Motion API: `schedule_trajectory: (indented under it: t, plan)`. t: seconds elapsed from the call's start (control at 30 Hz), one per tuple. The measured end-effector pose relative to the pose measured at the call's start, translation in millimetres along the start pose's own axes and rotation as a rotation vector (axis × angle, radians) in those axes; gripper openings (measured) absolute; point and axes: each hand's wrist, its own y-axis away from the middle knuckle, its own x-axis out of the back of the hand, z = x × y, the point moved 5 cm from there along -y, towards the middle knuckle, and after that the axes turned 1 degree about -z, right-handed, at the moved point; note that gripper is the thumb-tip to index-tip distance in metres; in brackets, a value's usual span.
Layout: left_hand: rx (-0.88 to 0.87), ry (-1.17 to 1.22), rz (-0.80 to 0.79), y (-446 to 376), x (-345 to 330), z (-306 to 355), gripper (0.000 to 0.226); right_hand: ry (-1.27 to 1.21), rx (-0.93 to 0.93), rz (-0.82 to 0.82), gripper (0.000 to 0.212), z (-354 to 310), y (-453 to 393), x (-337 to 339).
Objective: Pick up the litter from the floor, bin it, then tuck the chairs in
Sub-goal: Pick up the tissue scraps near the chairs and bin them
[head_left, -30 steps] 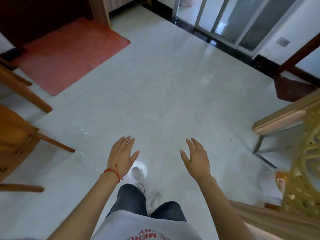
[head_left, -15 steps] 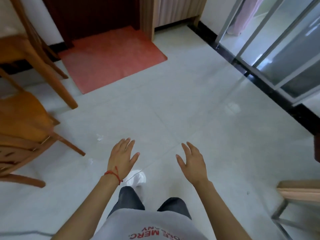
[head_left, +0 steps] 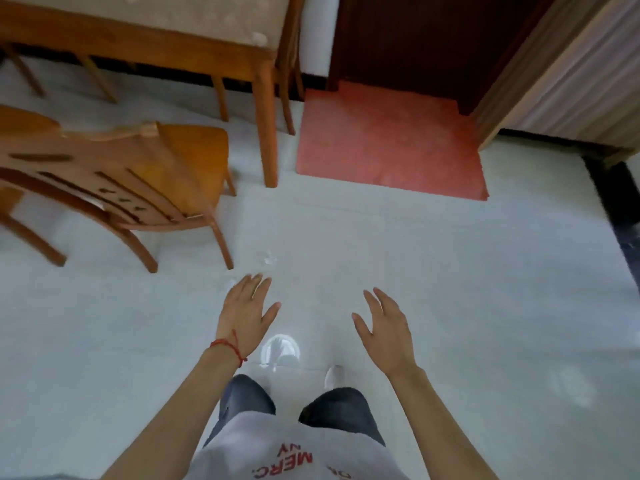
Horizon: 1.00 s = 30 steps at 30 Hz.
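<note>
Both grips apart and empty: left hand [head_left: 246, 308] with a red string at the wrist, right hand [head_left: 387, 330] bare, fingers straight and spread, palms down, hovering above the floor [head_left: 450, 271].

Litter: one small pale scrap [head_left: 269, 259] flat on the floor, just beyond the left hand's fingertips and near the front leg of the chair [head_left: 114, 181]. A second faint pale fleck [head_left: 230, 284] right beside those fingertips, too blurred to name with certainty. No bin in view.

Step in hand, judged from the layout: the first one, approach to the litter, nothing picked up yet. Next move likely a bend at the knees and a reach forward with the left hand, then a fingertip pinch, since the scrap looks thin, light and crumpled, probably paper or tissue, hard to lift off a slick surface.

Chair to the left of the litter: honey-coloured wood, smooth seat, curved slatted back, splayed legs, pulled out from the table [head_left: 166, 39] and angled, not tucked in. Table beyond the chair: same warm wood frame, square legs, pale speckled top. Floor: glossy off-white tile, reflective, with thin grout lines. Right of the table leg, a flat salmon-red mat [head_left: 388, 140] with a matte, felt-like look, before a dark wooden doorway.
</note>
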Motion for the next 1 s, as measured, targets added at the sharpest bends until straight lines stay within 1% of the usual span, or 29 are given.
schedule_trajectory:
  t: [0.17,0.27,0.37,0.43,0.5,0.57,0.73,0.93,1.0]
  plan:
    - [0.223,0.065,0.089,4.1,-5.7,5.5,0.075,0.072,0.183,-0.107,0.054,1.3,-53.5,16.0]
    - [0.321,0.095,0.113,5.0,-10.7,3.9,0.076,0.092,0.25,-0.152,0.054,-4.4,-79.1,15.1]
    - [0.393,0.103,0.125,1.1,-12.5,-1.9,0.073,0.098,0.291,-0.21,0.055,-15.1,-100.9,10.1]
    - [0.423,0.107,0.139,-5.5,-11.6,-7.6,0.069,0.092,0.302,-0.243,0.055,-23.0,-115.5,5.2]
    - [0.456,0.113,0.141,-14.7,-11.4,-16.9,0.058,0.103,0.324,-0.259,0.055,-33.5,-131.8,-1.2]
    - [0.468,0.126,0.133,-27.4,-12.4,-28.1,0.054,0.108,0.34,-0.273,0.055,-44.2,-149.1,-7.4]
    - [0.497,0.145,0.099,-63.1,-10.4,-56.7,0.056,0.104,0.32,-0.283,0.055,-63.9,-190.1,-15.8]
    - [0.515,0.171,0.099,-102.4,-8.5,-83.9,0.056,0.122,0.305,-0.301,0.055,-74.5,-240.4,-27.8]
    - [0.542,0.187,0.109,-112.5,-10.4,-91.4,0.06,0.117,0.315,-0.312,0.054,-77.2,-255.6,-33.2]
